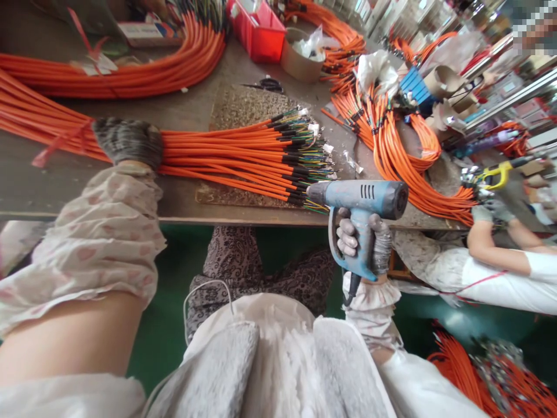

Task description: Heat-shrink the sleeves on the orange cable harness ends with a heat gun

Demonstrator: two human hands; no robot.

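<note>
My left hand (128, 141), in a dark grey glove, is closed round a bundle of orange cables (221, 154) lying across the bench. The cables fan out to the right, ending in black sleeves and thin coloured wires. In my gloved right hand (363, 239) is the handle of a blue heat gun (361, 196), its nozzle pointing left at the lower black sleeves. Under the cable ends lies a rough, speckled board (250, 107). A pink tie (61, 142) circles the bundle left of my left hand.
Another orange bundle (152, 81) curves behind. Beyond the board are black scissors (267, 85), a red bin (259, 32) and a cardboard ring (300, 61). More looped cables (391, 151) lie to the right, where a co-worker's gloved hands (491, 212) are beside a yellow tool (498, 174).
</note>
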